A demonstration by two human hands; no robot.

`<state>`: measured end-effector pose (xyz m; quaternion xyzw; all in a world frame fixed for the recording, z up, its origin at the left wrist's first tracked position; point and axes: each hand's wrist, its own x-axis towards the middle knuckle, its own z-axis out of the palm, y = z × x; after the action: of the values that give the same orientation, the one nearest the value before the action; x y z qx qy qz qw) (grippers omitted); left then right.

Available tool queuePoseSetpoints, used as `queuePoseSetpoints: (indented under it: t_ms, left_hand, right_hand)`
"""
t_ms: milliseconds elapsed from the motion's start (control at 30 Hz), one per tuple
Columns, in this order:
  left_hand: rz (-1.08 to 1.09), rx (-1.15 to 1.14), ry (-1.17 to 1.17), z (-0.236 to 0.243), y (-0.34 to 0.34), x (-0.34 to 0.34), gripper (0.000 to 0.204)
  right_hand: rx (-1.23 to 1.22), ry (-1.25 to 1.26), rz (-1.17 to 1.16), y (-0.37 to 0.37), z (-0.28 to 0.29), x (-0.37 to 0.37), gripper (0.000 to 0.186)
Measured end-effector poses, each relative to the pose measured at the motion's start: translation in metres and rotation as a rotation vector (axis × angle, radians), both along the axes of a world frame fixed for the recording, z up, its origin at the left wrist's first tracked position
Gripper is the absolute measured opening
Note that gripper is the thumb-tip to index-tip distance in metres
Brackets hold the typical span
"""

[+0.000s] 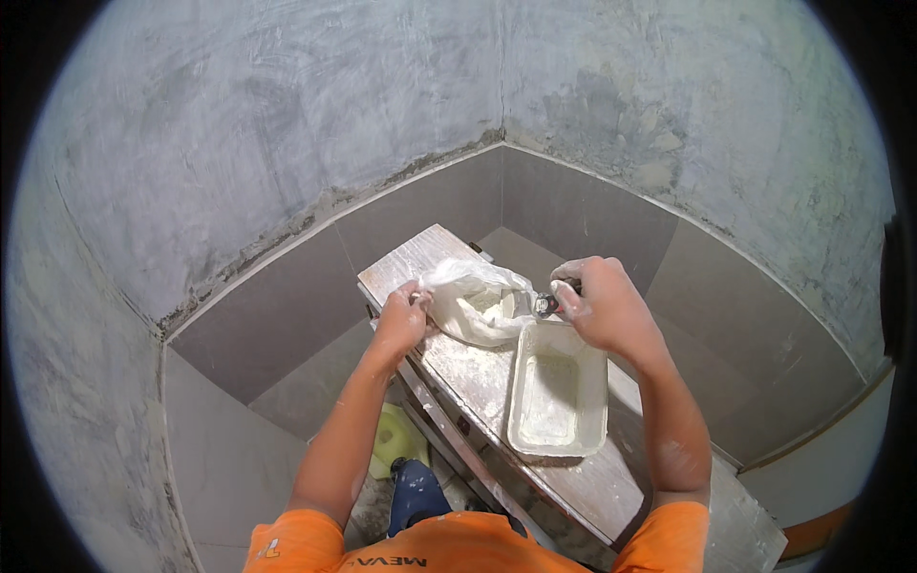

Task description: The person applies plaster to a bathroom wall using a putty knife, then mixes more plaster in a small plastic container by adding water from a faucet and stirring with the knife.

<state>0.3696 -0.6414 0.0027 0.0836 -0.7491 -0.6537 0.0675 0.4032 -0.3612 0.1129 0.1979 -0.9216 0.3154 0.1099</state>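
Note:
A white plastic bag point(457, 279) stands with its mouth open on a dusty wooden bench point(415, 256), with pale powder point(490, 304) inside. My left hand point(402, 318) is closed on the bag's left rim. My right hand point(600, 298) is wrapped round the dark handle of a putty knife point(546, 305), whose metal blade reaches into the bag's right side. Just below the knife sits a rectangular whitish plastic tub point(517, 406), its inside coated with pale residue. Powder dusts the fingers of both hands.
Grey tiles point(420, 205) line the lower walls and meet in a corner behind the bench. Rough plaster point(315, 105) covers the walls above. A yellow-green plastic object point(396, 435) lies on the floor beside my leg, left of the bench.

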Motion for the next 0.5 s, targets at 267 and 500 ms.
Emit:
queuePoseSetpoints:
  t_ms: [267, 500]
  left_hand:
    - [-0.038, 0.053, 0.128, 0.003, 0.031, 0.006, 0.075]
    - [0.013, -0.688, 0.057, 0.003, 0.048, -0.012, 0.092]
  right_hand:
    - [0.11, -0.111, 0.019, 0.005, 0.003, 0.001, 0.025]
    - [0.285, -0.033, 0.094, -0.017, 0.002, 0.025, 0.02]
